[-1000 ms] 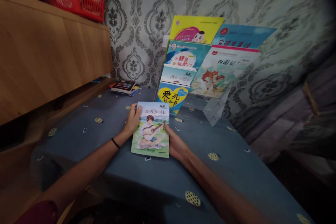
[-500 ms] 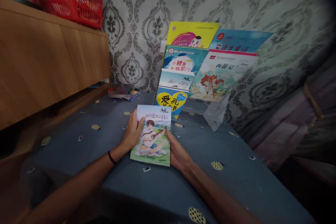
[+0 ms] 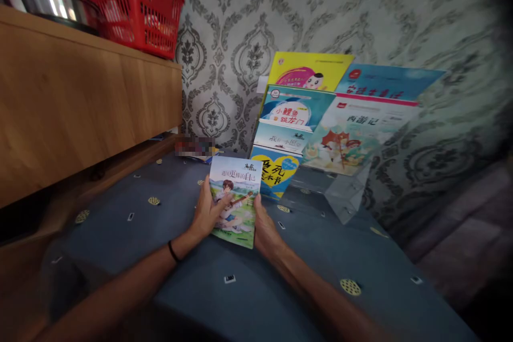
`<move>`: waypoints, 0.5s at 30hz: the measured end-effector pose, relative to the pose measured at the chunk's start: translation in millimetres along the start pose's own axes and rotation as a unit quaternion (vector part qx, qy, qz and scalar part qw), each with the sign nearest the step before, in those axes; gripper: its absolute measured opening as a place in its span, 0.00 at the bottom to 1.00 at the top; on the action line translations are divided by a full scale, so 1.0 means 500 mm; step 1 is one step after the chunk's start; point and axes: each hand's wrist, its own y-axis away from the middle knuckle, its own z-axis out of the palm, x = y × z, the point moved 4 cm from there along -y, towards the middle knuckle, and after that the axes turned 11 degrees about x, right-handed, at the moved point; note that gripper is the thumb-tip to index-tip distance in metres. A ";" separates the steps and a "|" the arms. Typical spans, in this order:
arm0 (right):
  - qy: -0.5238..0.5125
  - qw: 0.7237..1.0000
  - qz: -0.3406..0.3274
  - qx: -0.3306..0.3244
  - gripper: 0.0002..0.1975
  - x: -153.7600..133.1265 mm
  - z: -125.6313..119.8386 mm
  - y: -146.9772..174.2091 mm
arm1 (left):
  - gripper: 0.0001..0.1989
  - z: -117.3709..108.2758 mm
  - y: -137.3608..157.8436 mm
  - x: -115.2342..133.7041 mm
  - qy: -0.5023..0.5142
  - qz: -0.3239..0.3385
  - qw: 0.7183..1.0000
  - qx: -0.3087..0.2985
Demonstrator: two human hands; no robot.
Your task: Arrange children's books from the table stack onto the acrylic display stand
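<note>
Between my two hands is a thin paperback book (image 3: 236,208), its cover facing me, with a drawn figure playing a guitar on grass. My left hand (image 3: 207,206) grips the left edge, its thumb lying across the cover. Along the right edge, my right hand (image 3: 267,224) holds the book with its fingers mostly behind it. Just beyond stands a clear book rack (image 3: 347,195) with several children's books in tiers. A blue and yellow book (image 3: 282,181) sits in its lowest tier, partly covered by the held book.
The table wears a dark blue cloth (image 3: 132,246). A small stack of books (image 3: 196,149) lies at the back left, partly blurred. On the wooden cabinet (image 3: 100,101) at left are a red plastic basket (image 3: 156,16) and a metal bowl (image 3: 60,2). Patterned wallpaper covers the wall behind.
The view has shifted, so the rack and cabinet appear lower and further right. The held book has tilted a little, and my left thumb has slid further onto its cover.
</note>
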 end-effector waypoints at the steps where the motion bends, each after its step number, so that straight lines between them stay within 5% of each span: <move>1: 0.003 1.000 0.005 -0.007 0.33 0.003 0.005 -0.005 | 0.39 -0.003 -0.004 -0.002 0.002 -0.005 1.000 0.007; 15: 0.024 0.999 0.000 -0.043 0.28 0.002 0.057 -0.039 | 0.57 0.013 -0.020 -0.013 0.123 -0.102 0.987 -0.015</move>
